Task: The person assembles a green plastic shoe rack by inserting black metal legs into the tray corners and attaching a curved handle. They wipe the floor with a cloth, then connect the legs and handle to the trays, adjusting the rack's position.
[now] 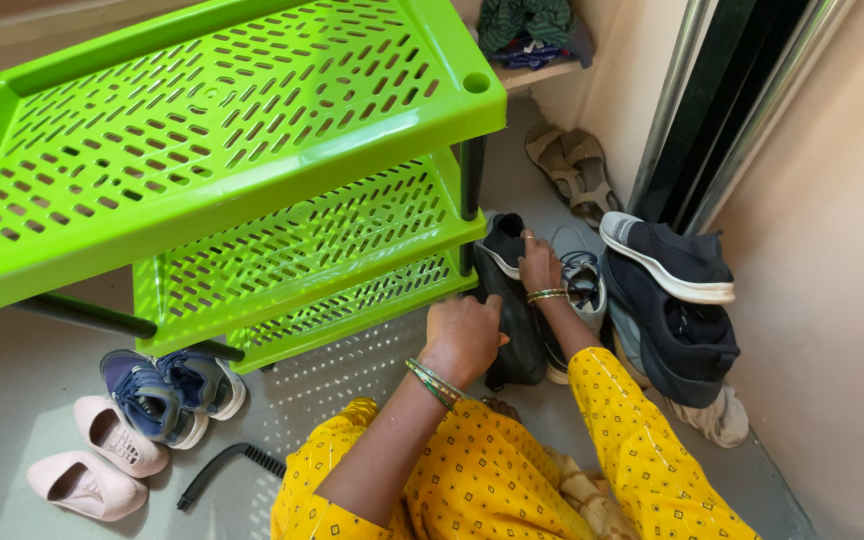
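A bright green perforated plastic rack (252, 140) with three shelves on black posts fills the upper left. My left hand (462, 338) is closed on a black shoe (520, 330) just right of the lowest shelf. My right hand (538, 264) grips the far end of a black shoe with a white sole (502, 240) beside the rack's front post. Both wrists wear bangles, and yellow patterned sleeves and lap show at the bottom.
A heap of dark shoes (677, 300) lies right, against a wall and metal door frame. Brown sandals (574, 170) sit behind. Blue sneakers (167, 392), pink flats (102, 455) and a loose black post (220, 470) lie on the floor at left.
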